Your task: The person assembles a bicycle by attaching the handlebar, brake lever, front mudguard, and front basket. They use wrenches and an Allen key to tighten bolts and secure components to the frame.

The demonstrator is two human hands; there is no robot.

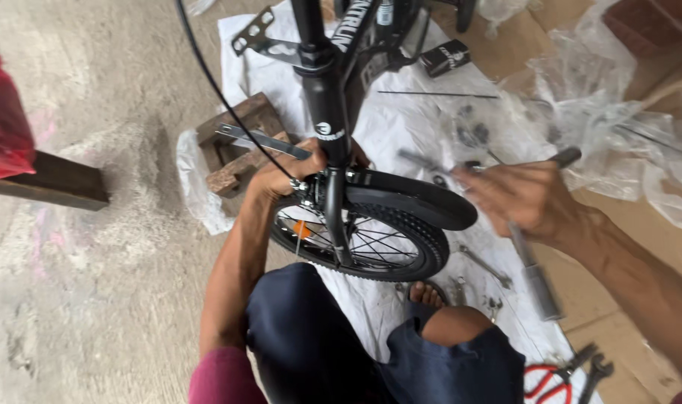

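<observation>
Left hand: my left hand (pixel 285 173) is wrapped around the top of the bike fork (pixel 333 217), fingers clamped where the mudguard (pixel 416 198) meets it.
Right hand: my right hand (pixel 524 198) is closed on a long metal tool (pixel 531 262), blurred; its handle hangs down past my wrist.
Wheel: the small front wheel (pixel 371 243) stands upright between my knees, tyre resting on the white sheet (pixel 408 123).
Room left: bare concrete floor (pixel 109 299) lies open beyond my left arm, up to a wooden beam (pixel 56 181).
Room right: cardboard (pixel 625 299) runs to the frame's edge, crowded with crumpled clear plastic (pixel 618 120).
In the way: a black cable (pixel 213 86) sweeps down to my left hand; a wooden block (pixel 236 142) sits just beside it.
Near my foot: loose small metal parts (pixel 483 265) lie on the sheet by my toes (pixel 425 293).
Lower right edge: red-handled pliers (pixel 550 381) and a spanner (pixel 597 374).
Far: a small black box (pixel 444 57).
</observation>
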